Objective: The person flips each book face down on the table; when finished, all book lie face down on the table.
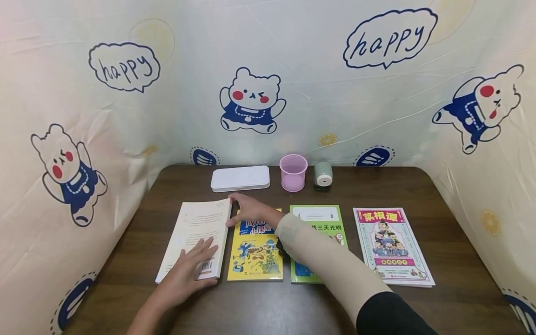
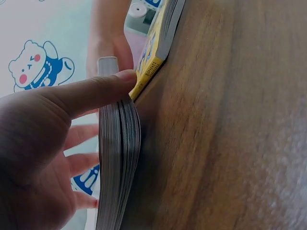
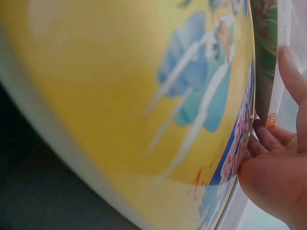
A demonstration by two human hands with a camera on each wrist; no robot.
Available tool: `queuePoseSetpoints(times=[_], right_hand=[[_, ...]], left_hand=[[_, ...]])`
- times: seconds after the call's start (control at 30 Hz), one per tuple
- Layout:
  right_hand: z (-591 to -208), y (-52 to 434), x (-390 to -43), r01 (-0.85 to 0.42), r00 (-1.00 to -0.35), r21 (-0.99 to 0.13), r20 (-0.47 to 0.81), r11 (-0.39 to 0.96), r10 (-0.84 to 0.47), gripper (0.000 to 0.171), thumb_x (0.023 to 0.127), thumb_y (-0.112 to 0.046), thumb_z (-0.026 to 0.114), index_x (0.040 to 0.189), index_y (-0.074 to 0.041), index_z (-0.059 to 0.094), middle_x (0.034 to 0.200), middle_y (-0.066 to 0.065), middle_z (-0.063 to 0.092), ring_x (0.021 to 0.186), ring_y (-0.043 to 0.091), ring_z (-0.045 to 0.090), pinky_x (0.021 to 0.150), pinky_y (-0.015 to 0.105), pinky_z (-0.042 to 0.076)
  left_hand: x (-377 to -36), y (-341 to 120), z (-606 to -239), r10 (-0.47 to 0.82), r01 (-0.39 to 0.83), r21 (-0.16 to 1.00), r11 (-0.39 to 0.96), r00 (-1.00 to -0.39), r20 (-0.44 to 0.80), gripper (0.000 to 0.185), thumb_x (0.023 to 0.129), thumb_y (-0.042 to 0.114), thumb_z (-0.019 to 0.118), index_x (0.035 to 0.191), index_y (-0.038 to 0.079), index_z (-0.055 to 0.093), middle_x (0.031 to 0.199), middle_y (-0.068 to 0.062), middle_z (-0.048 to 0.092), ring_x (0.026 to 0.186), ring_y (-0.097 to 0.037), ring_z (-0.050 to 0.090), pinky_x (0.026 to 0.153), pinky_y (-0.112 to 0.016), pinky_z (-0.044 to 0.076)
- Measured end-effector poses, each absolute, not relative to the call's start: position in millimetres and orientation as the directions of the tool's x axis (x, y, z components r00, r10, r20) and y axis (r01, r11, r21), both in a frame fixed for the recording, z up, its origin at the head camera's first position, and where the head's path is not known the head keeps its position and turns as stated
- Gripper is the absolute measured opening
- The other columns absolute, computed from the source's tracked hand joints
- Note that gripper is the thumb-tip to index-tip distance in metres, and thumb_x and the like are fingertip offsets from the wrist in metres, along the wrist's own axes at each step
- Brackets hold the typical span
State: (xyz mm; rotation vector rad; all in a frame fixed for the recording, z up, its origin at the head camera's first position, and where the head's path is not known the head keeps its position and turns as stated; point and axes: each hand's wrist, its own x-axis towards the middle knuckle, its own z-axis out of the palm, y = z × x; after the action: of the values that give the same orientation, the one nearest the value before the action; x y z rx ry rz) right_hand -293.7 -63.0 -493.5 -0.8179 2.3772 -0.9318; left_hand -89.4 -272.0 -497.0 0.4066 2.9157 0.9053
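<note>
A thick white book lies at the left, barcode side up. My left hand rests on its lower part with fingers spread over the cover. In the left wrist view the left thumb lies across the edge of the pages. At the book's far right corner is my right hand, with its index finger at the top edge and its thumb at the spine side. The right wrist view shows that hand touching the corner, with some fingertips hidden. Beneath the right forearm lies a yellow book, just right of the white one.
Further right are a green book, partly covered by the right arm, and a pink-bordered book. Along the back of the brown table stand a white flat case, a pink cup and a grey-green pencil sharpener.
</note>
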Motion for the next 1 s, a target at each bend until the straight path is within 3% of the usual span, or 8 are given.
queuePoseSetpoints(times=[0.23,0.63,1.0], right_hand=[[-497.3,-66.5,-295.5,-0.437,-0.717,-0.645,-0.171,0.626,-0.676,0.099,0.082,-0.048,0.086,0.159,-0.013,0.035,0.156,0.007,0.045,0.137,0.019,0.048,0.117,0.033,0.040],[-498.7,-67.5,-292.7,-0.467,-0.718,-0.614,-0.158,0.637,-0.678,0.093,0.080,-0.046,0.088,0.153,-0.013,0.041,0.146,0.007,0.048,0.115,0.014,0.054,0.102,0.027,0.047],[-497.5,-67.7,-289.0,-0.483,-0.719,-0.596,-0.147,0.641,-0.679,0.093,0.080,-0.044,0.089,0.153,-0.012,0.041,0.147,0.008,0.046,0.124,0.017,0.052,0.109,0.029,0.046]], left_hand=[[-89.0,-271.3,-498.7,0.261,0.218,0.545,0.809,-0.965,-0.001,0.081,0.073,0.026,0.095,0.146,0.019,0.061,0.164,-0.010,0.040,0.154,-0.043,0.026,0.111,-0.084,0.011],[-88.1,-272.0,-500.4,0.261,0.198,0.537,0.820,-0.964,-0.043,0.080,0.072,0.019,0.096,0.145,0.024,0.062,0.165,-0.006,0.039,0.155,-0.040,0.024,0.114,-0.081,0.008],[-89.9,-271.7,-499.4,0.250,0.169,0.526,0.833,-0.965,-0.085,0.080,0.073,0.021,0.096,0.145,0.025,0.062,0.166,-0.004,0.037,0.156,-0.039,0.022,0.115,-0.080,0.007]])
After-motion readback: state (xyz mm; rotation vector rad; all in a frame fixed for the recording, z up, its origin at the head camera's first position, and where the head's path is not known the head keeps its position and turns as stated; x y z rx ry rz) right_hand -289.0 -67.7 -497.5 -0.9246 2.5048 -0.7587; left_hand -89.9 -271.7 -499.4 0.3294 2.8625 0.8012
